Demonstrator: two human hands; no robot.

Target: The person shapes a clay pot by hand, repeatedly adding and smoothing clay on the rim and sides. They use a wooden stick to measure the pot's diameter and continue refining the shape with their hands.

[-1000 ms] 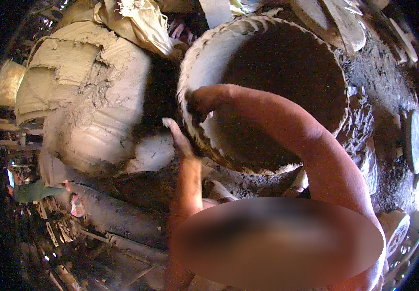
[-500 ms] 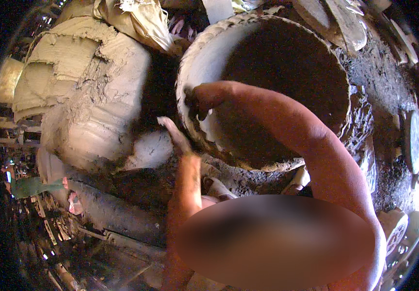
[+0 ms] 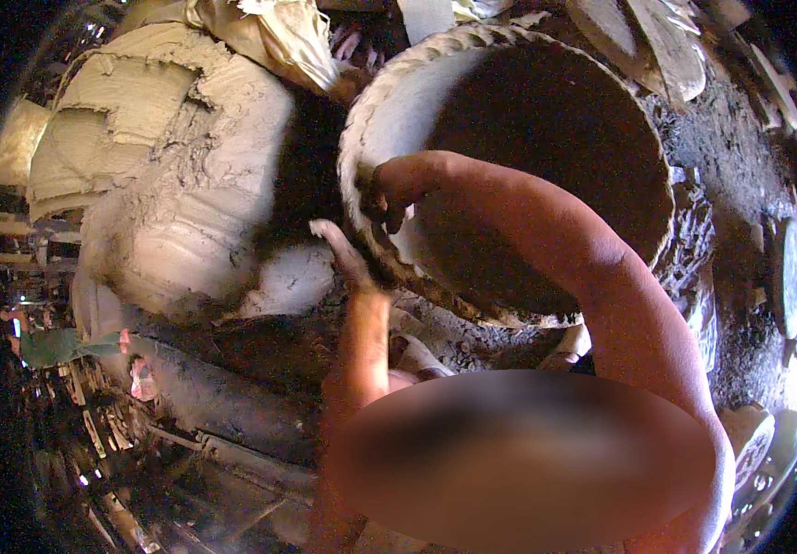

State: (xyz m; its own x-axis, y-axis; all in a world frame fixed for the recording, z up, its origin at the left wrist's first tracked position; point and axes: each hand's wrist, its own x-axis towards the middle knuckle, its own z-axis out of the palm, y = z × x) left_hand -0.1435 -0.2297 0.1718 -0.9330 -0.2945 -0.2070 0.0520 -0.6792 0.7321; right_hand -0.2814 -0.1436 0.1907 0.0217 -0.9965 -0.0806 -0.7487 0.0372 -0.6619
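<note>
A large round clay pot (image 3: 382,138) with a scalloped rim has its mouth toward me, its inside mostly in deep shadow. My right arm reaches across the mouth. My right hand (image 3: 403,183) is bent down against the inner left wall, close to the rim; shadow hides its fingertips and whatever they may hold. Outside the same wall, lower left, is my left hand (image 3: 349,260). One digit of it stretches out, and the others are partly hidden beside the pot; I see nothing held in it.
A big mound of wet grey clay (image 3: 177,185) stands left of the pot, with a smaller lump (image 3: 292,282) at its foot. Pale crumpled sheeting (image 3: 274,42) lies behind. Flat boards (image 3: 666,46) lean at the far right. A person in green (image 3: 57,346) is at far left.
My right hand has shifted slightly along the inner wall, and the lit patch beneath it shows less. My left hand stays outside the pot. The whole view has moved a little.
</note>
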